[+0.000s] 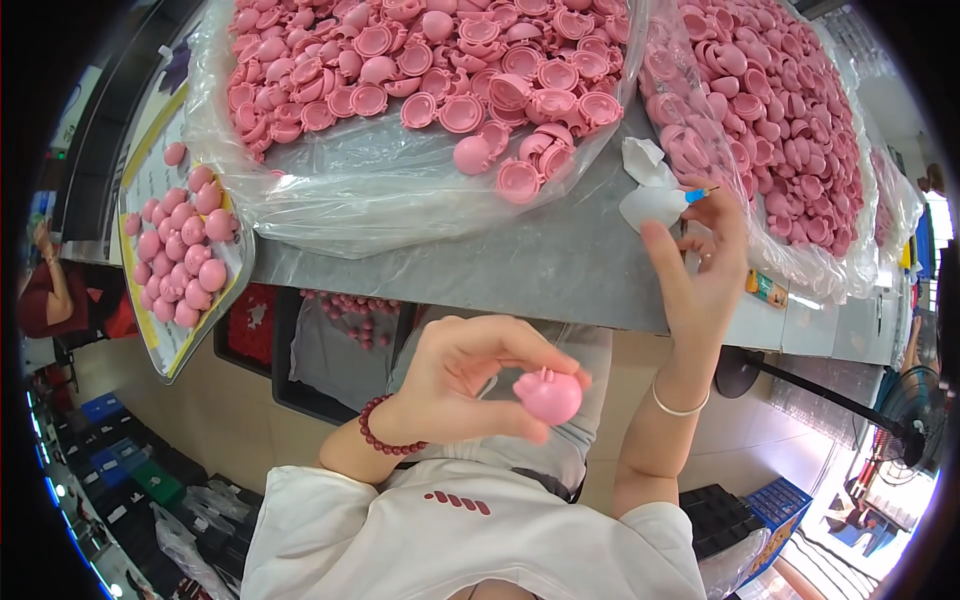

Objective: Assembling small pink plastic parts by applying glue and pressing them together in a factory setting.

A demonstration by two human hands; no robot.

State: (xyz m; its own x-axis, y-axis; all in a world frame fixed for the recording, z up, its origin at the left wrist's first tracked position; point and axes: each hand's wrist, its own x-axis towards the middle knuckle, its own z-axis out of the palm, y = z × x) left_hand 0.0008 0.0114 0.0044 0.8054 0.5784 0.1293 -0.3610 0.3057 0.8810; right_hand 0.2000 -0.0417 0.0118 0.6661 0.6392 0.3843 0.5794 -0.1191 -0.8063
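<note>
1. A worker's left hand (455,372) curls around a closed pink plastic ball (548,396), thumb and fingers pinching it just above the lap, below the edge of the grey table (540,262).
2. The right hand (700,262) is raised over the table's near edge with fingers partly spread; thumb and forefinger grip a small white piece (652,205) with a blue tip (698,195), though exactly what it is cannot be made out.
3. A red bead bracelet (385,436) circles the left wrist, a thin silver bangle (676,405) the right.
4. Behind the hands, a clear plastic bag (380,190) lies open on the table, heaped with pink half-shells (440,70); a second bag of the same shells (775,100) sits to its right.
5. To the left, a tray (165,345) lined with clear film holds finished pink balls (180,255) in a cluster, well apart from both hands.
6. A dark bin (330,350) under the table contains more small pink pieces.
7. A person's arm in a red sleeve (50,290) shows at the far left edge.
</note>
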